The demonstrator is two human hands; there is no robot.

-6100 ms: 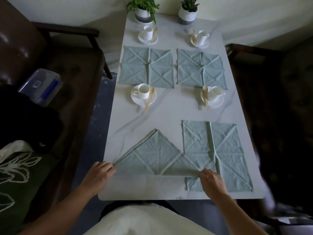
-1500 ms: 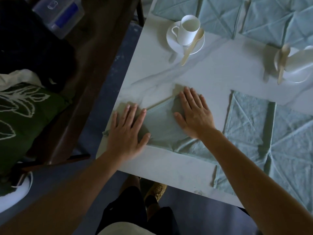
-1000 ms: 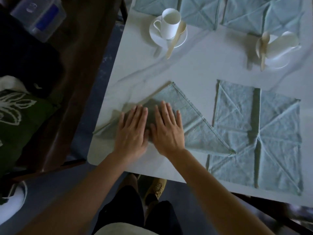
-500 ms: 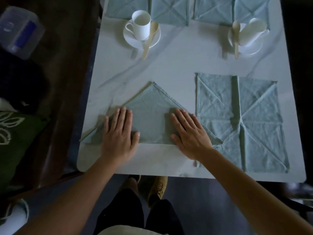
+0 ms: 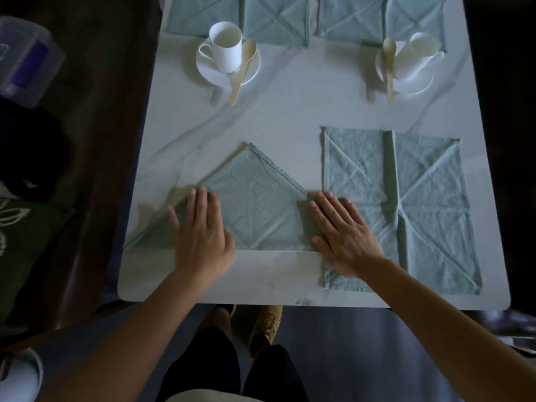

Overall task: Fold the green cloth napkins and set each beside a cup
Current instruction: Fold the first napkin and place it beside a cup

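One green napkin (image 5: 255, 210), folded into a triangle, lies on the table (image 5: 290, 117) under both hands. The left hand (image 5: 200, 236) and right hand (image 5: 342, 236) press it with fingers straight and slightly spread. The cloth looks soft, light and limp, and is probably best pinched at its corners. An unfolded napkin (image 5: 429, 198) lies just right of the right fingers. A white cup (image 5: 224, 46) stands well beyond the fingertips, with nothing between.

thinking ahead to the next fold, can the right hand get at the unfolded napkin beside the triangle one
Probably yes: the right hand lies flat over the left edge of the unfolded napkin, and nothing stands on the rest of it.
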